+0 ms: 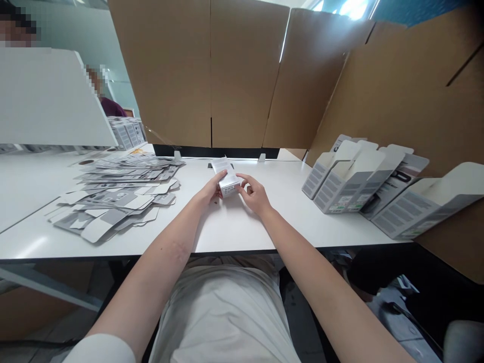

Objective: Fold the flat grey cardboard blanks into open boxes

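Note:
A small white and grey carton is held between both hands above the middle of the white table. My left hand is closed on its left side, the thumb lying on the upper face. At the carton's lower right, my right hand has its fingers bent against the edge near the printed end. Flat unfolded cartons lie in a loose pile on the left. Several opened-out boxes stand upright on the right with their top flaps raised.
Tall brown cardboard panels stand behind the table and along the right. A white divider and stacked cartons are at the back left, with a person beyond.

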Action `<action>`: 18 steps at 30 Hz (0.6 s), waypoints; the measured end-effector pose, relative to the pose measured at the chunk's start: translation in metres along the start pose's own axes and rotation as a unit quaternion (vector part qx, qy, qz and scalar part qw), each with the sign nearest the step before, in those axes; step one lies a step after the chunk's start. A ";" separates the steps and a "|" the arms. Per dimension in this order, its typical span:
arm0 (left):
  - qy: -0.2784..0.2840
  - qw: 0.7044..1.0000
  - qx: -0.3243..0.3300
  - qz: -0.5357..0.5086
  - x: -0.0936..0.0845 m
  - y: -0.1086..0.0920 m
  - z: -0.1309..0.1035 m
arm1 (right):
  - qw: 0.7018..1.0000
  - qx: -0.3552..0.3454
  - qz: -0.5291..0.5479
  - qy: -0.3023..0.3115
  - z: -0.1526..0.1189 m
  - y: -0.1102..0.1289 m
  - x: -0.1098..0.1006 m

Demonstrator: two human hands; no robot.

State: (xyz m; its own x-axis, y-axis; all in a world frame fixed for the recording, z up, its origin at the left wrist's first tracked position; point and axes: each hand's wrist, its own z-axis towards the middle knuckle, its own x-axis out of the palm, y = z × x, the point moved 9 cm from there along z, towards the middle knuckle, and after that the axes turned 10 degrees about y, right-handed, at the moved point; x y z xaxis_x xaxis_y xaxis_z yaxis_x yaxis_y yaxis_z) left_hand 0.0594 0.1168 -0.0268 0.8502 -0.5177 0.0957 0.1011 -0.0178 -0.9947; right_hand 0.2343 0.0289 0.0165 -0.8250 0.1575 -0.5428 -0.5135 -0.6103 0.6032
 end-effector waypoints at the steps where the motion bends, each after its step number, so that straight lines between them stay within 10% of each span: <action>1: 0.000 1.000 -0.007 0.004 0.000 0.000 -0.001 | 1.000 0.002 0.001 -0.001 0.000 0.000 0.000; 18: -0.007 0.999 -0.012 0.031 0.002 -0.004 -0.005 | 1.000 0.005 -0.008 -0.004 -0.001 0.003 -0.001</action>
State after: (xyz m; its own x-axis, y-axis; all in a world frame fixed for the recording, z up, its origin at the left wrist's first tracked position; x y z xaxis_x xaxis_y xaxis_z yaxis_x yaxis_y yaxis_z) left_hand 0.0580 0.1116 -0.0233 0.8611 -0.5072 0.0342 0.0354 -0.0073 -0.9993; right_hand 0.2338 0.0268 0.0183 -0.8180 0.1732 -0.5486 -0.5294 -0.5998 0.6000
